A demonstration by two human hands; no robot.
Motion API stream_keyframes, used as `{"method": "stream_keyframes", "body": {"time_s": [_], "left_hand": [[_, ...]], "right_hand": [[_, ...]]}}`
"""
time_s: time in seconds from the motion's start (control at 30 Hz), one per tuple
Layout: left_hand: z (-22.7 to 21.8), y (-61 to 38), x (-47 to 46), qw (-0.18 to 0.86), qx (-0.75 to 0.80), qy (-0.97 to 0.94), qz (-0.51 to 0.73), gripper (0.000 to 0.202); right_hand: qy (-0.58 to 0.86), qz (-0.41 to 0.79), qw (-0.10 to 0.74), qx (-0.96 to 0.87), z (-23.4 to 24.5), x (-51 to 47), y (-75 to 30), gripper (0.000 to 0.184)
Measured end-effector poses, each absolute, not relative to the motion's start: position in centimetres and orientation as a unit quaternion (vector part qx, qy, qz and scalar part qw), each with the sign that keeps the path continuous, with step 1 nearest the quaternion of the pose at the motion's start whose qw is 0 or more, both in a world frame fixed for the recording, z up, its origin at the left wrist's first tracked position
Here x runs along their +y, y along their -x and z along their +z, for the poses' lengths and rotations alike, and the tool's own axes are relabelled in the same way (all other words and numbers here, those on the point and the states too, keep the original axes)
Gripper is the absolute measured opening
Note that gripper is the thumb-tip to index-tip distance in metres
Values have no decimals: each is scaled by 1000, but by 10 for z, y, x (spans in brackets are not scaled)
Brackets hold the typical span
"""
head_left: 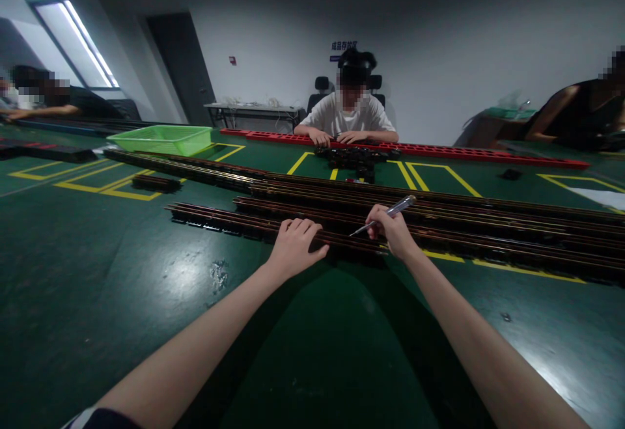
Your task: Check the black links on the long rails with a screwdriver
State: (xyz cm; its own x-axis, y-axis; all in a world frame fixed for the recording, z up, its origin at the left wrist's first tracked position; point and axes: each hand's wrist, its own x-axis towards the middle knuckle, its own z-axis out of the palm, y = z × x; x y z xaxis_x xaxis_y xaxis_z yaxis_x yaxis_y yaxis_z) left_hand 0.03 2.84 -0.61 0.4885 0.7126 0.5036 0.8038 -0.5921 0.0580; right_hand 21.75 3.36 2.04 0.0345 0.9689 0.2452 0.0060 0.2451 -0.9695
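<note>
A long dark slotted strip point(222, 219) with copper-coloured lines along it lies on the green table in front of me. My left hand point(299, 245) is laid across this strip, its fingers bent over the far side and the thumb towards the near side. In my right hand point(390, 230) is a slim screwdriver point(401, 206) with a clear handle, held like a pen. Its thin shaft slants down to the left, and the tip is at the strip, just right of my left hand. Whether the tip touches it I cannot tell.
Several similar long strips point(488, 221) lie just beyond. A short dark piece point(156, 183) and a green basket point(168, 139) are at the left. Across the table, a person point(349, 113) handles dark parts point(351, 159) behind a red slotted rail point(463, 150). Other people sit at both sides.
</note>
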Motion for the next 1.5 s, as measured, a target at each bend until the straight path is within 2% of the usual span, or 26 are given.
{"method": "stream_keyframes", "body": {"time_s": [1.5], "left_hand": [[-7,0,29,95,-436,859,-251,34]], "right_hand": [[439,430,567,-548,20,35,-219,15]]}}
